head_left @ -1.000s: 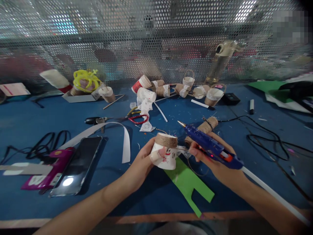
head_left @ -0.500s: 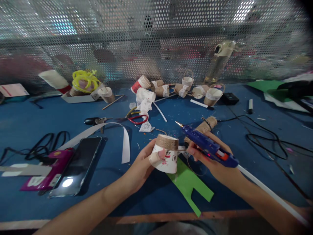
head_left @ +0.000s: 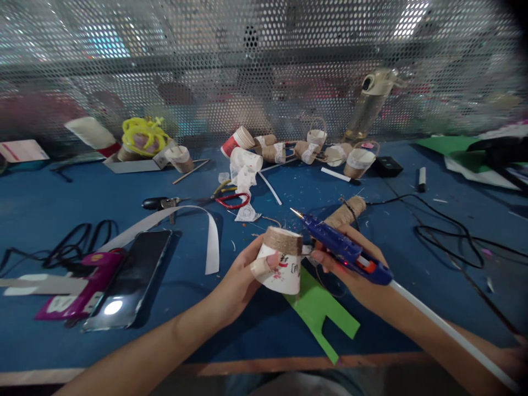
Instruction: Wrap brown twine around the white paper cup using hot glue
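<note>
My left hand is closed around a white paper cup, which is upside down with brown twine wound round its upper part. A bandage-like strip wraps the left thumb. In my right hand is a blue glue gun, its metal tip pointing up and left above the cup. A white glue stick runs out of its back end. The right fingertips are close to the cup's right side, where a small pale piece shows. Behind the gun lies a roll of twine. Below the cup is a green cut sheet.
A phone with its light on lies left beside a purple item. A white paper strip, red-handled scissors and keys are nearby. Several twine-wrapped cups and a bottle stand along the perforated panel.
The glue gun and my right hand have shifted slightly left, toward the cup. The cup in my left hand has moved very little.
</note>
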The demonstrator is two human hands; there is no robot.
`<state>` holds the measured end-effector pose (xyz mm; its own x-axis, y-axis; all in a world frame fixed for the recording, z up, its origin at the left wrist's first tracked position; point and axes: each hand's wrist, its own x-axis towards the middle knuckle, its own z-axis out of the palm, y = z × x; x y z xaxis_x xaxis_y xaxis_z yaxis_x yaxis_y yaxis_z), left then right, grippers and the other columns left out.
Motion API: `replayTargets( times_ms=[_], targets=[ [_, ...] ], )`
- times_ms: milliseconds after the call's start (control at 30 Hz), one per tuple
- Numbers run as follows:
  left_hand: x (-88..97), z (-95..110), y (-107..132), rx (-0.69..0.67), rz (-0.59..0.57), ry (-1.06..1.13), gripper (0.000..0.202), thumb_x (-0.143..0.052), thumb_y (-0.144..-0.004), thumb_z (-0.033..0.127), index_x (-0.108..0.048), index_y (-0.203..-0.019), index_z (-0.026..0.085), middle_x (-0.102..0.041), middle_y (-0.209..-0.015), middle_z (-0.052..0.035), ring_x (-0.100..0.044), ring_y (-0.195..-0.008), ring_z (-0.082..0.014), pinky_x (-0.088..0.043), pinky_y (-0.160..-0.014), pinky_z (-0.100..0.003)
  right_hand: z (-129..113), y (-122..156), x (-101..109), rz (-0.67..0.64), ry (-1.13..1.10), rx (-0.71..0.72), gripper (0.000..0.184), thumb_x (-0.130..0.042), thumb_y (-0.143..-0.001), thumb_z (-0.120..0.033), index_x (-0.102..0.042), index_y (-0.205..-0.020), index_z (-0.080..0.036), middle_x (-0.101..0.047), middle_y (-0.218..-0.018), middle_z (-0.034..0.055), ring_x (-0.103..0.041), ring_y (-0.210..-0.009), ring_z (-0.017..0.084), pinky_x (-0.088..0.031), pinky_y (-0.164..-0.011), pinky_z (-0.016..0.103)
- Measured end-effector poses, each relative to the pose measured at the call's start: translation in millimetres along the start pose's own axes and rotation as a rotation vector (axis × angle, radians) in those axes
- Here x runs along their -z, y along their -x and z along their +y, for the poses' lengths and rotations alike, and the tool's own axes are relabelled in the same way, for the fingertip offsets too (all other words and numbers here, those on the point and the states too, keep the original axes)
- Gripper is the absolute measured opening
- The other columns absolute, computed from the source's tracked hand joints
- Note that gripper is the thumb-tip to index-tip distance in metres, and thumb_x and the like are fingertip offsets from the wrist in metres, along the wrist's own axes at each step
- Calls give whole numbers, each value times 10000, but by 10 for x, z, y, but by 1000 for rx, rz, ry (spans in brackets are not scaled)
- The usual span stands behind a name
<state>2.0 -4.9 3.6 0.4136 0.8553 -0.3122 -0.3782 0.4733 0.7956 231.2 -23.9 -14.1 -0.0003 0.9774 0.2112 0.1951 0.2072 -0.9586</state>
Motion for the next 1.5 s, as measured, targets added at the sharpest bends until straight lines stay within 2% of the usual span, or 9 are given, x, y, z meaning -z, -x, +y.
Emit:
replayTargets(
  times_ms=[200,667,933,1167,1300,1500],
  targets=[
    [-19,3,15,8,-13,-3,454,-902,-735,402,-794,-1145,238,-817,-1113,-64,-740,-945,-209,-533,-802,-259,28,1,-5,7,24,-6,235,-859,-804,-278,-670,-939,-243,-690,-793,-31,-633,-605,135,-534,-572,254],
    [-31,-4,12,32,11,6,604,-922,-701,419,-748,-1242,217,-808,-1147,-91,-735,-976,-226,-531,-788,-273,-82,-14,-13,-33,98,9,196,-816,-845,-311,-650,-909,-230,-676,-739,-33,-626,-611,138,-511,-572,242],
    [-24,-13,16,40,11,-12,583,-917,-697,427,-751,-1209,203,-800,-1145,-102,-726,-895,-207,-522,-758,-279,-107,-5,-41,-36,99,11,202,-798,-858,-316,-627,-909,-220,-655,-738,-38,-616,-612,128,-494,-575,238],
    [-37,-22,5,46,-5,-10,632,-914,-702,441,-733,-1264,218,-804,-1126,-92,-733,-990,-237,-519,-783,-279,-112,-24,-32,-62,80,39,188,-781,-864,-275,-608,-911,-216,-638,-745,-44,-603,-613,114,-489,-572,221],
    [-51,-19,15,51,-9,-1,593,-934,-676,433,-755,-1201,224,-810,-1091,-76,-735,-938,-217,-516,-769,-272,-39,-8,-18,-82,61,32,167,-764,-873,-238,-628,-967,-222,-664,-793,-39,-619,-648,116,-505,-599,214],
    [-17,-35,24,38,-48,-25,516,-922,-708,426,-759,-1164,249,-803,-1050,-50,-720,-912,-196,-528,-808,-290,-7,27,-13,-71,79,12,138,-747,-878,-231,-624,-938,-225,-642,-743,-51,-578,-614,107,-482,-583,210]
  ],
)
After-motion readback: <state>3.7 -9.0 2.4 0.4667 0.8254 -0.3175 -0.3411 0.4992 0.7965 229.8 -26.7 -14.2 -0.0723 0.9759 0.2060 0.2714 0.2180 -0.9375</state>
